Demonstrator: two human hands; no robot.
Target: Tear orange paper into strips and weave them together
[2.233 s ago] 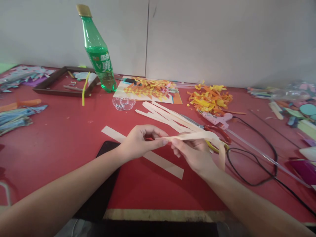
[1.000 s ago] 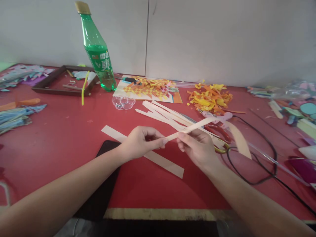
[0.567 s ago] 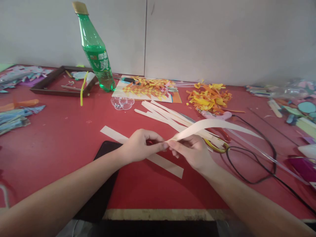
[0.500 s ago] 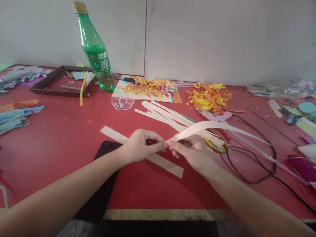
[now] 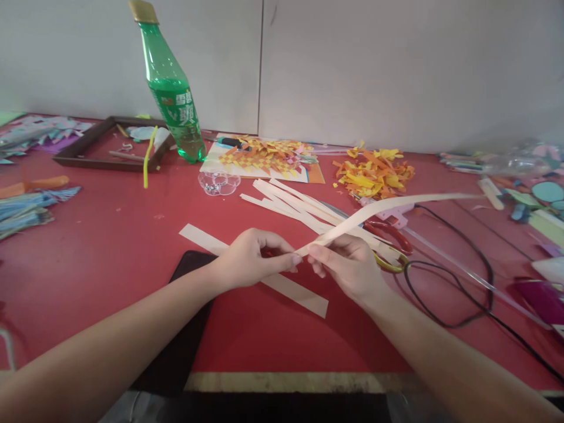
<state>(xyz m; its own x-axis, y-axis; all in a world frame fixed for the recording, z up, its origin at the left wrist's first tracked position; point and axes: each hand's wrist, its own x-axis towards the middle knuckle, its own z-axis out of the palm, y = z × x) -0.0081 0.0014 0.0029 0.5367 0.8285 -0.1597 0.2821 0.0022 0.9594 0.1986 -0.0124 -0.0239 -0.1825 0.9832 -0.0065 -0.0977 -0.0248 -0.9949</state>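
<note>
A long cream paper strip [image 5: 374, 208] is pinched at its near end by both hands and curves up to the right. My left hand [image 5: 255, 258] holds its tip between thumb and fingers. Just to the right, my right hand [image 5: 346, 261] grips the strip between thumb and forefinger. Beneath my left hand a flat cream strip [image 5: 297, 295] lies slanted on the red table [image 5: 110, 258]. More cream strips [image 5: 288, 202] lie in a loose pile beyond the hands, over scissors with a red and yellow handle [image 5: 390, 235].
A green bottle [image 5: 174, 100] stands at the back left beside a brown frame [image 5: 83, 161]. Yellow and orange scraps [image 5: 374, 173] lie at the back. A pink glue gun [image 5: 394, 214] and black cable [image 5: 440, 264] are at right; a black flat object [image 5: 170, 352] is under my left forearm.
My right hand has slid slightly right along the strip, away from my left hand. The strip's free end has risen and straightened. My left hand has barely moved.
</note>
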